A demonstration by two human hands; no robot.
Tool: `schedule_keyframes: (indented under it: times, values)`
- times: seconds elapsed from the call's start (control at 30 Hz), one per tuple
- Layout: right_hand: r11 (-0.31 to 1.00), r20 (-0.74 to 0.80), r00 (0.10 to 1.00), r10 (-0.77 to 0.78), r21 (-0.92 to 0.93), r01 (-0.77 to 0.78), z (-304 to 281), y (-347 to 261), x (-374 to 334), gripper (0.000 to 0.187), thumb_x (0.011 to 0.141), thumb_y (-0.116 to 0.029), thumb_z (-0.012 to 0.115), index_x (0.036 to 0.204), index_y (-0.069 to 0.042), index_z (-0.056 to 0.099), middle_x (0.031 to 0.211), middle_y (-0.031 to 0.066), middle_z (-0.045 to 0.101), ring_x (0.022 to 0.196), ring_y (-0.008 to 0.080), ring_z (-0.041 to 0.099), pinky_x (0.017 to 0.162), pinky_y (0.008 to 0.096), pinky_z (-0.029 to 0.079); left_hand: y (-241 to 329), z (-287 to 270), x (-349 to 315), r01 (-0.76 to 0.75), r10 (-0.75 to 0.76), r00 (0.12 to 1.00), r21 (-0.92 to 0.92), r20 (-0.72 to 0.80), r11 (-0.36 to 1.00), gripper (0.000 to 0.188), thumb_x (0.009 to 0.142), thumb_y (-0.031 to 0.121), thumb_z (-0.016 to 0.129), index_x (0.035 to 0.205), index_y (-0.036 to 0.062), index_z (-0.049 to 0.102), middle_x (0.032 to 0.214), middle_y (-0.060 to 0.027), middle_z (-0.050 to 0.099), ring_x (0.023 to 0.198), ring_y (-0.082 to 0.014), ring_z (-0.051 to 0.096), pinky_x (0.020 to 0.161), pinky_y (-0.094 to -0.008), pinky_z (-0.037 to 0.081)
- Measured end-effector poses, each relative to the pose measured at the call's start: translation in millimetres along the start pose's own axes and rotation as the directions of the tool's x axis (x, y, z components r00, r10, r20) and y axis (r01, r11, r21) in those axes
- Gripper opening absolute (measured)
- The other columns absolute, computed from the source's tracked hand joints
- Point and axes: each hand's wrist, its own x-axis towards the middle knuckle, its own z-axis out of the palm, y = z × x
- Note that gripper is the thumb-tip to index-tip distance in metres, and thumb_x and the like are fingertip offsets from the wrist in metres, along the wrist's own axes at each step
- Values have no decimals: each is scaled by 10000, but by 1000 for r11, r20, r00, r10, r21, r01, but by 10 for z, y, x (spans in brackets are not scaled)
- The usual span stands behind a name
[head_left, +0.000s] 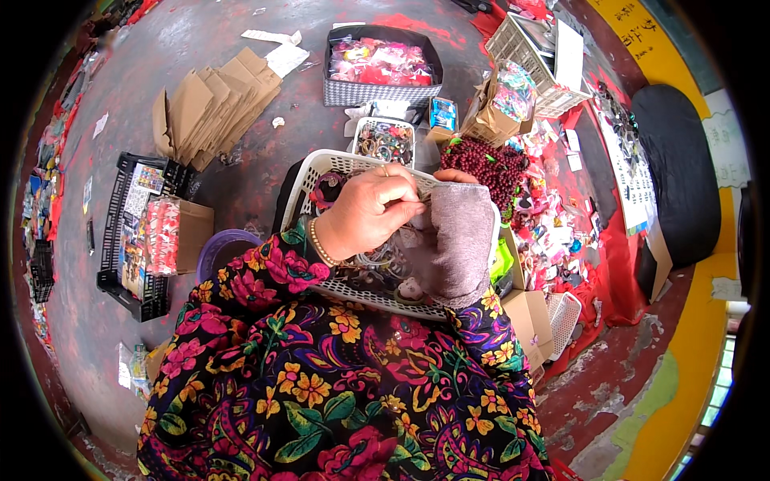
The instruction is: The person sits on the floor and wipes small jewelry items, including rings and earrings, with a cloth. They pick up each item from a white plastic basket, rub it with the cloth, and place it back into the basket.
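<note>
- Over the near, middle white basket (341,160), the left hand (365,210) has thumb and forefinger drawn together at their tips; whether they pinch anything is too small to tell.
- Just right of it, the right hand (455,175) shows bare fingers beyond a mauve-grey cover (461,240); I cannot tell its grip.
- Below both, assorted bands (373,268) lie tangled inside the basket.
- Just beyond stands a smaller white basket; right of that, blue packets (443,114) bear print too small to read.
- Farther still, a patterned bin (377,94) holds bagged pink goods.
- Left, a black crate (148,309) contains printed packs, their lettering unreadable.
- Far right, dark characters (632,28) mark the yellow wall (678,60).
</note>
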Motion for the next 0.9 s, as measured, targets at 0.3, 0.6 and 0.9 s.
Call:
schedule_keyframes:
  times: [0.3,0.6,0.9]
  values:
    - [992,-19,992,-124,-25,123,-95,-1,96,314,647,-103,669,934,-39,560,973,144,540,967,325,512,805,407,421,13,22,-44,-11,12,1000,-87,5,996,95,777,1,670,770,10,576,790,-65,573,715,-172,569,649,-279,450]
    - [959,-32,974,-222,174,225,-35,109,118,357,573,1,704,911,-57,604,939,105,595,912,299,567,788,377,459,-10,-34,-30,147,-161,985,-185,-61,972,75,830,4,628,802,-7,559,776,-26,543,690,-78,496,612,-224,405]
    - [897,-133,985,111,441,-41,92,106,-31,276,621,0,701,882,-33,616,955,100,618,882,248,599,776,331,478,-20,10,-65,200,-186,980,-254,75,946,72,842,-3,619,813,-3,554,770,-4,539,653,-57,486,572,-217,399]
